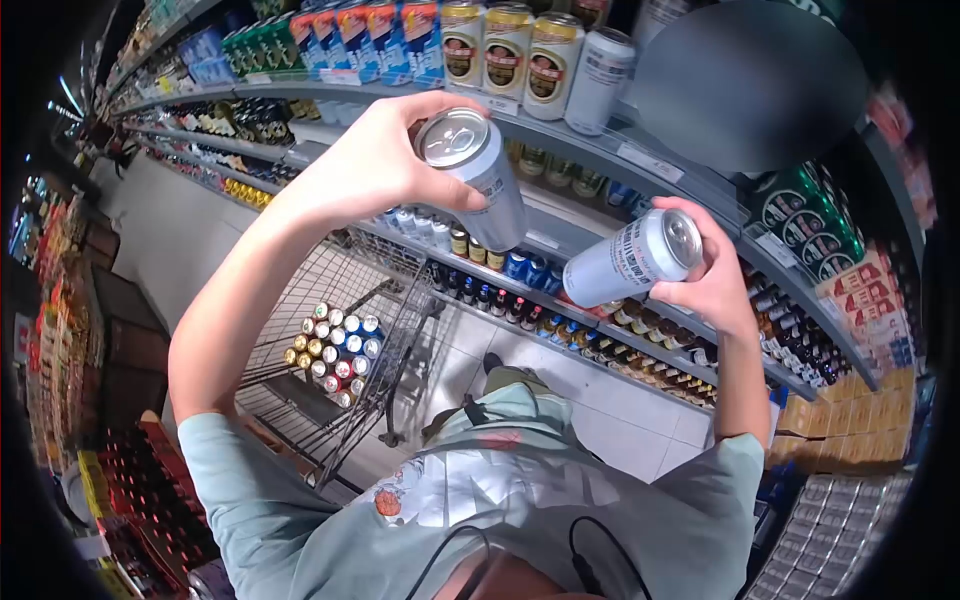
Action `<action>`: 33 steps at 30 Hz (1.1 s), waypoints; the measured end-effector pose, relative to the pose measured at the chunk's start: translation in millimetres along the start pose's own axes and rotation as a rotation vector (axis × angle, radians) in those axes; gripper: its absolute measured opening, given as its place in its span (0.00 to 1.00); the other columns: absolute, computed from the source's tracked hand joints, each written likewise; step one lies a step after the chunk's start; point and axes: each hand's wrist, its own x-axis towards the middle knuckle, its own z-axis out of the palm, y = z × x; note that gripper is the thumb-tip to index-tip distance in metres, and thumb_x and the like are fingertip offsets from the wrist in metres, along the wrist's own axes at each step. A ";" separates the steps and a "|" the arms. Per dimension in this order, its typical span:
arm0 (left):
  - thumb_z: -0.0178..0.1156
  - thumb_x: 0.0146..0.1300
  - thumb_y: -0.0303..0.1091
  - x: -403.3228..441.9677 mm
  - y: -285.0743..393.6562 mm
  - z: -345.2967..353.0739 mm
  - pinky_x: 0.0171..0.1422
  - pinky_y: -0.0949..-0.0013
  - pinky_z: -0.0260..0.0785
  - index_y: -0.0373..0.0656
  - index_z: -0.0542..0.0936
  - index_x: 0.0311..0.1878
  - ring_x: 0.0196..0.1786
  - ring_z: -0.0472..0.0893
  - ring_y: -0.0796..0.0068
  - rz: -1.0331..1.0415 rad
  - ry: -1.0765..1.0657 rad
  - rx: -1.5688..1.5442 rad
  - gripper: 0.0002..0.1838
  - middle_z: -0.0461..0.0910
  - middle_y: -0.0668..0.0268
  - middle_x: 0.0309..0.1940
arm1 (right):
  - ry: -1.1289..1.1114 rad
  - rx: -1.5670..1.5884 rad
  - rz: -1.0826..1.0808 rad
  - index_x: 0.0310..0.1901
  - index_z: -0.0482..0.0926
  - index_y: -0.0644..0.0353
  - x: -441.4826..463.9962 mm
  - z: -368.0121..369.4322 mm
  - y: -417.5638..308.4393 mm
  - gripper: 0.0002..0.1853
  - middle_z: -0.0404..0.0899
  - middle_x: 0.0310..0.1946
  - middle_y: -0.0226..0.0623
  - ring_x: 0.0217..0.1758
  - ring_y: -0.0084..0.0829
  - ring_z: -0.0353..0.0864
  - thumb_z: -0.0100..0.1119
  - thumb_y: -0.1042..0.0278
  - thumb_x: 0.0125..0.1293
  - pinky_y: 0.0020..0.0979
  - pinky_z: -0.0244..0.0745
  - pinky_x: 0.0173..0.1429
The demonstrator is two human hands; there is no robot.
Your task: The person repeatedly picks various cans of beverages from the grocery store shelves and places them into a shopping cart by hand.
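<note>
My left hand (415, 160) is wrapped round the upper part of a silver-white can (495, 205), tilted with its lid toward me, in front of the shelf edge. On the right, my right hand (715, 285) grips a second silver-white can (625, 262) near its lid end; this one leans with its base to the left and dark lettering showing. The two cans are apart. A similar silver can (600, 82) stands on the upper shelf beside gold-and-white cans (551, 65). Both lids look closed.
A wire shopping cart (400, 340) holding several upright cans (340, 345) stands at my lower left. Curved shelves (560, 135) of drinks cross ahead, with bottles lower down. Cartons (850, 425) are stacked at the right. A blurred round patch hides part of the upper right.
</note>
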 end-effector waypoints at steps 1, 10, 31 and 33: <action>0.78 0.43 0.25 16.4 23.3 8.1 0.65 0.70 0.71 0.35 0.75 0.66 0.54 0.80 0.78 0.057 -0.034 0.001 0.42 0.83 0.65 0.51 | -0.045 -0.093 -0.062 0.68 0.71 0.63 -3.7 -21.3 -24.1 0.46 0.72 0.60 0.33 0.64 0.28 0.74 0.83 0.73 0.43 0.32 0.68 0.71; 0.76 0.45 0.38 158.9 127.0 73.8 0.64 0.67 0.72 0.32 0.79 0.61 0.52 0.84 0.68 0.442 -0.104 0.413 0.37 0.85 0.56 0.48 | -0.176 -0.737 -0.401 0.65 0.75 0.61 -2.3 -144.8 -133.3 0.47 0.72 0.60 0.34 0.65 0.31 0.74 0.85 0.58 0.40 0.32 0.65 0.72; 0.78 0.39 0.42 292.0 83.9 73.1 0.64 0.64 0.74 0.35 0.77 0.66 0.57 0.83 0.58 0.201 -0.283 0.817 0.47 0.82 0.49 0.57 | -0.521 -1.135 -0.366 0.66 0.68 0.63 168.9 -213.3 -85.7 0.41 0.75 0.63 0.47 0.68 0.42 0.75 0.77 0.75 0.48 0.37 0.70 0.72; 0.78 0.39 0.41 296.3 82.2 73.8 0.64 0.64 0.74 0.33 0.76 0.66 0.58 0.83 0.58 0.168 -0.298 0.813 0.47 0.82 0.49 0.57 | -0.581 -1.122 -0.372 0.65 0.68 0.64 180.0 -210.6 -83.7 0.40 0.76 0.62 0.47 0.66 0.41 0.76 0.77 0.74 0.49 0.36 0.71 0.71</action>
